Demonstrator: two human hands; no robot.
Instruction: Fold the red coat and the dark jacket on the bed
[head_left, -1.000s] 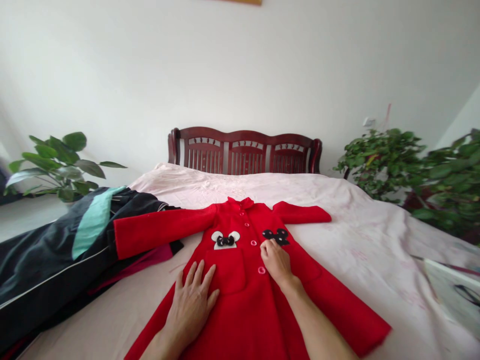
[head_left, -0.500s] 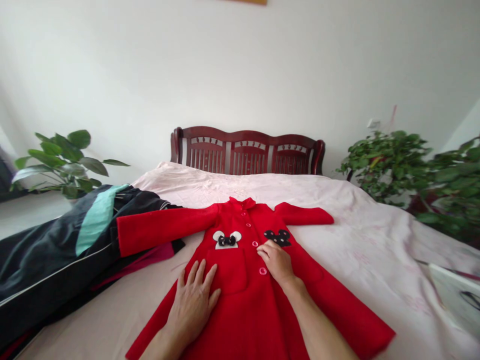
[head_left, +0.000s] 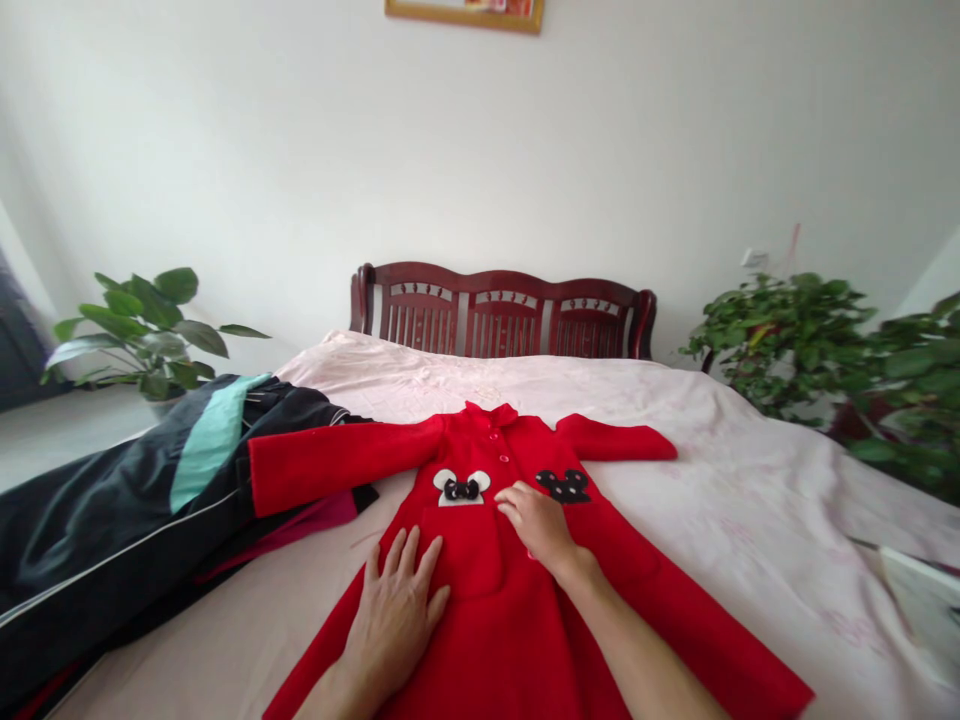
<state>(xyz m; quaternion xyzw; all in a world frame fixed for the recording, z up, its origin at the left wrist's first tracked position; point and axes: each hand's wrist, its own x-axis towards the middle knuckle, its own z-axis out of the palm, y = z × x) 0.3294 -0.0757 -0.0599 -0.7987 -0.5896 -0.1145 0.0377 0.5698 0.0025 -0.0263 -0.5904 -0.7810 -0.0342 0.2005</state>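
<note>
A red coat [head_left: 525,640] lies front up on the bed, its sleeves spread out to both sides. White mouse-ear trim [head_left: 450,497] with a black bow tops its left pocket, and black dotted mouse-ear trim [head_left: 564,487] tops the right one. My left hand [head_left: 397,605] rests flat on the coat beside the left pocket, fingers stretched out. Over the row of buttons [head_left: 504,459], my right hand [head_left: 538,522] is closed with its fingers curled together at the coat's front. Whatever its fingertips may pinch is hidden. The hand covers part of the button row.
Dark clothes [head_left: 112,540] with a mint stripe lie to the left, partly under the coat's left sleeve. A pale pink sheet [head_left: 750,500] covers the bed. Behind it stands a dark red wooden headboard [head_left: 502,315]. Potted plants [head_left: 154,330] flank the bed.
My right hand has shifted slightly left along the coat's front and now hides a button that showed before. My left hand stays flat. The view has tilted up a little.
</note>
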